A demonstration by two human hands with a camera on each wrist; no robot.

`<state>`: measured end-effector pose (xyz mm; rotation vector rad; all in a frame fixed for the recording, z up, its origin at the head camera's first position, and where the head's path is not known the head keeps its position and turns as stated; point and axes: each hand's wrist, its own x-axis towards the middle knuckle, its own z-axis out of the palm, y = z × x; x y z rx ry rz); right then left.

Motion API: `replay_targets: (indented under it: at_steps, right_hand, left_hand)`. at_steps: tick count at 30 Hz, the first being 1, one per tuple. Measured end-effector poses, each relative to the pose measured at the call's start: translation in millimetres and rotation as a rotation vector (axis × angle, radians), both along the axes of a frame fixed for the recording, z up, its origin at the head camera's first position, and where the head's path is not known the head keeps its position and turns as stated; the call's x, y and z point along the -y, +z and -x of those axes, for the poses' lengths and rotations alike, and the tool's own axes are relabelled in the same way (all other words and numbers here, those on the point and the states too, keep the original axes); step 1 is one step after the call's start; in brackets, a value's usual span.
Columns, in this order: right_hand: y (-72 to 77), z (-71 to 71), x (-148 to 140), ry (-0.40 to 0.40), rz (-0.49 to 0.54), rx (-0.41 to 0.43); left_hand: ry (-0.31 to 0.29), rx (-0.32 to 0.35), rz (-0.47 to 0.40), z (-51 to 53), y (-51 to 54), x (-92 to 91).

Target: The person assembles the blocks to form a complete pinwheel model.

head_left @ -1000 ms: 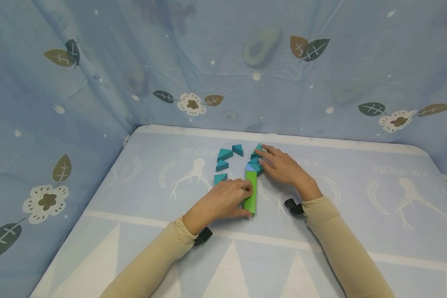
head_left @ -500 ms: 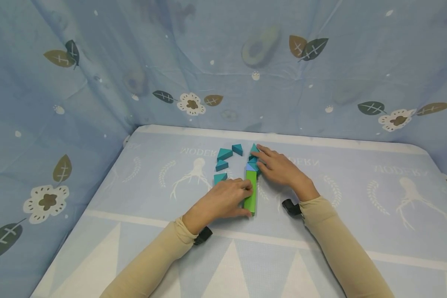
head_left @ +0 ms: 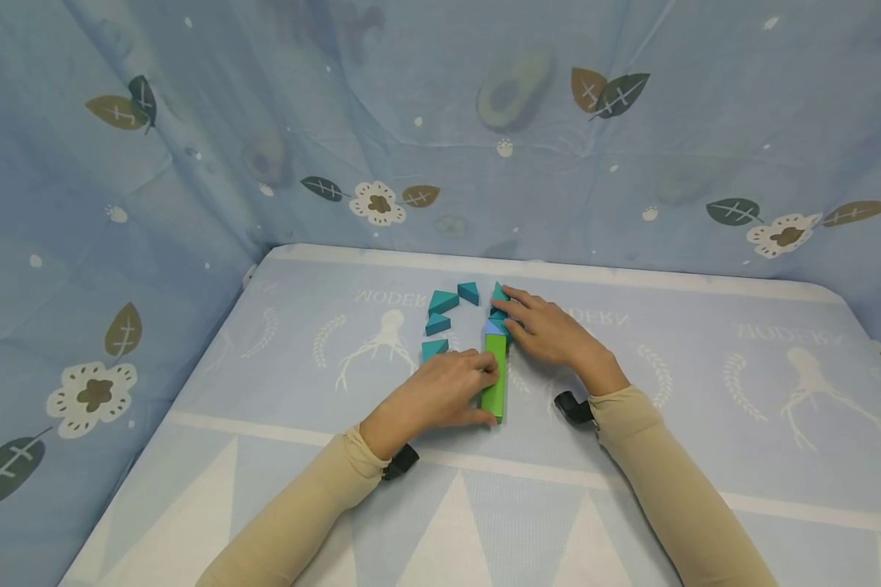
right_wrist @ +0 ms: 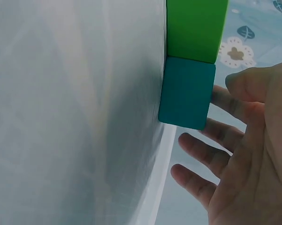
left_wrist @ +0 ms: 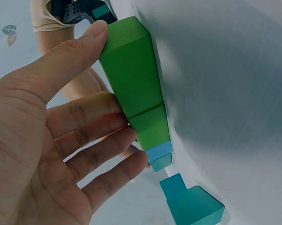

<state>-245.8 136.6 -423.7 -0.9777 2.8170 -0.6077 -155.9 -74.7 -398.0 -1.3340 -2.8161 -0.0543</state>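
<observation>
Two green blocks (left_wrist: 131,70) stand end to end in a line on the mat. At their far end sit a small light-blue triangular block (head_left: 493,328) and teal triangular blocks (head_left: 499,293). My left hand (head_left: 444,391) lies along the left side of the green blocks, its thumb at the near end and loosely bent fingertips touching the side. On the right, my right hand (head_left: 554,330) rests its spread, fairly straight fingers against the teal blocks. In the right wrist view a teal block face (right_wrist: 187,93) meets the green block (right_wrist: 197,28); the thumb is apart from it.
Several loose teal triangular blocks, among them a larger one (head_left: 443,302), lie left of the line, beyond my left hand. The patterned mat (head_left: 705,391) ends at a white border, with a blue printed curtain (head_left: 440,98) behind.
My right hand has shifted slightly left, pushing the teal blocks in line with the light-blue and green blocks. The left hand has stayed in place.
</observation>
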Motion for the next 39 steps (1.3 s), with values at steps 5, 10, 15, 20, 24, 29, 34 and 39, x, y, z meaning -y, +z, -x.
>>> replay_targets:
  at_steps: [5, 10, 15, 20, 24, 29, 34, 39]
  right_hand:
    - [1.2, -0.1, 0.5, 0.01, 0.001, 0.003]
    - [0.7, -0.3, 1.0, 0.014, 0.003, 0.01]
    - [1.9, -1.5, 2.1, 0.019, -0.001, 0.012]
    - [2.1, -1.6, 2.2, 0.024, 0.003, 0.002]
    - [2.0, -1.4, 2.1, 0.028, -0.001, -0.002]
    - [2.8, -1.9, 2.5, 0.029, -0.004, 0.013]
    - [2.0, -1.1, 2.7, 0.035, -0.007, 0.004]
    - [2.4, -1.0, 2.9, 0.04, -0.007, -0.002]
  left_hand:
    - [-0.004, 0.005, -0.011, 0.9, -0.8, 0.6]
    - [-0.002, 0.01, -0.011, 0.5, -0.6, 0.6]
    - [0.004, 0.014, -0.004, -0.4, 0.1, 0.5]
    - [0.003, 0.01, -0.001, -0.5, 0.8, 0.3]
    - [0.002, 0.007, -0.002, -0.2, 0.6, 0.3]
    - [0.003, 0.005, 0.002, -0.4, 0.0, 0.2]
    - [0.007, 0.004, 0.001, -0.1, -0.1, 0.4]
    - [0.007, 0.003, 0.004, -0.4, 0.5, 0.6]
